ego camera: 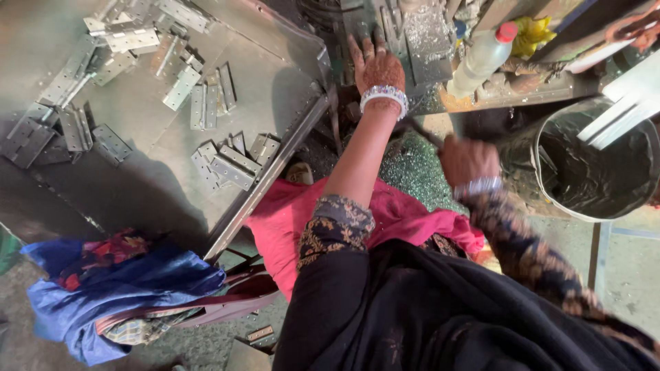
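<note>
The left hand (377, 65) lies flat, fingers spread, on the machine (412, 34) (shavings coat it). The right hand (467, 159) is clenched round a dark lever (421, 132). Hinges (230, 165) lie on the tray (275, 103), well left of the fingers.

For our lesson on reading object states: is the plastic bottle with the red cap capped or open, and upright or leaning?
Capped and leaning. The plastic bottle has its red cap on, and its body slants diagonally among the clutter beyond the left hand.
</note>
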{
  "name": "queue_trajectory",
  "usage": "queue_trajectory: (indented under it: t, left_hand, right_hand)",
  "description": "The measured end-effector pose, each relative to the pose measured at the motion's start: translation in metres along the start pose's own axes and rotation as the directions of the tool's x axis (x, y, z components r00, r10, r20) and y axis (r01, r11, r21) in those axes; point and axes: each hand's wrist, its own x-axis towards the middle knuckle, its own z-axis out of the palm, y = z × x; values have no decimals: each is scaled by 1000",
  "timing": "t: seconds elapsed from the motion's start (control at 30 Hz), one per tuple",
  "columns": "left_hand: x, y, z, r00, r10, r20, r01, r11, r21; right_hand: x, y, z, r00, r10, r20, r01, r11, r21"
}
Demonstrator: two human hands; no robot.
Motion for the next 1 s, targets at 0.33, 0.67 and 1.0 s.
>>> queue_trajectory:
  t: [0.33, 0.67, 1.0]
  left_hand:
    - [19, -2, 9, 1000, -17, -17, 16, 998, -53]
    - [24, -3, 28, 996, 23, -82, -29, 997, -76]
    - [-26, -17, 69, 734, 236, -637, -508, 812, -286]
  right_hand:
    - [10, 2, 4, 974, 50, 221, -50, 999, -6]
    - [-11, -13, -14, 997, 70, 20, -72, 988, 137]
    - [30, -19, -83, 980, -63, -188, 53, 997, -55]
